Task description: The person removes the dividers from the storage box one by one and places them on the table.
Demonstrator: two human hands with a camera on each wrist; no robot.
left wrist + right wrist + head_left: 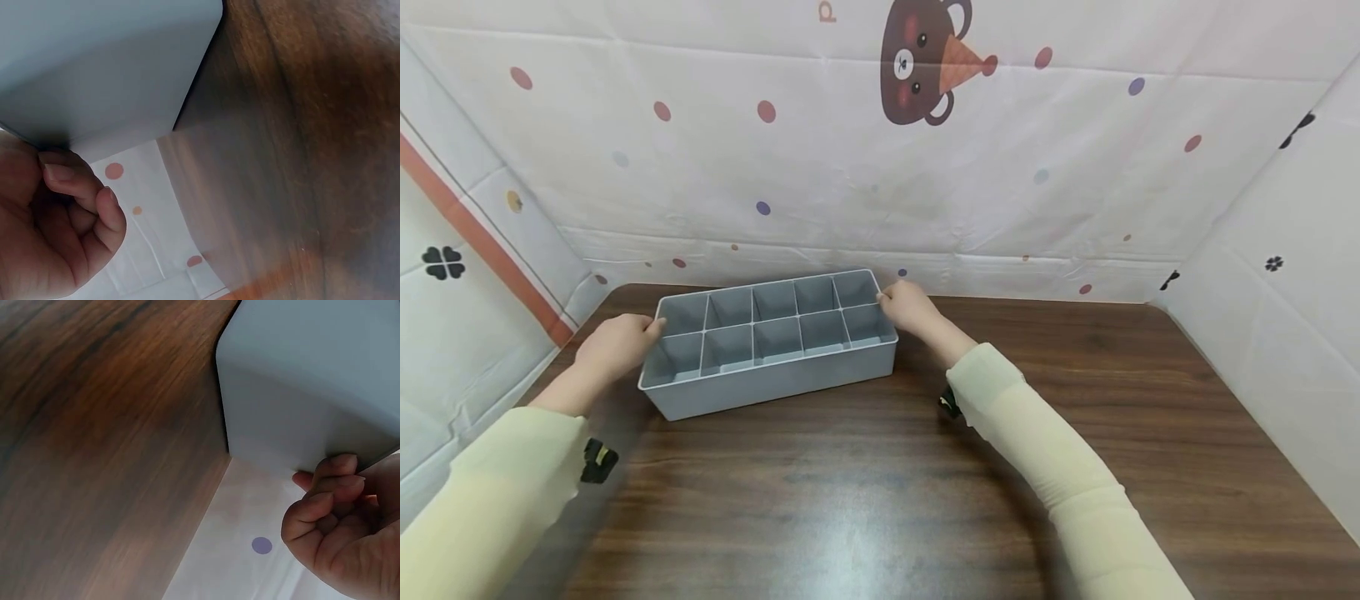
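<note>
A grey divided storage box with two rows of bare compartments lies at a slant near the back left of the table. At its left end my left hand pinches the rim, thumb over the edge. My right hand grips the rim at the opposite end. In the left wrist view, curled fingers of the left hand sit against the box's end wall. The right wrist view has the right hand with bent fingers at the other end wall.
The dark wooden table extends in front and to the right. A white printed sheet with dots and a bear hangs behind it, and more sheeting lines the sides. Black wrist devices show under both sleeves.
</note>
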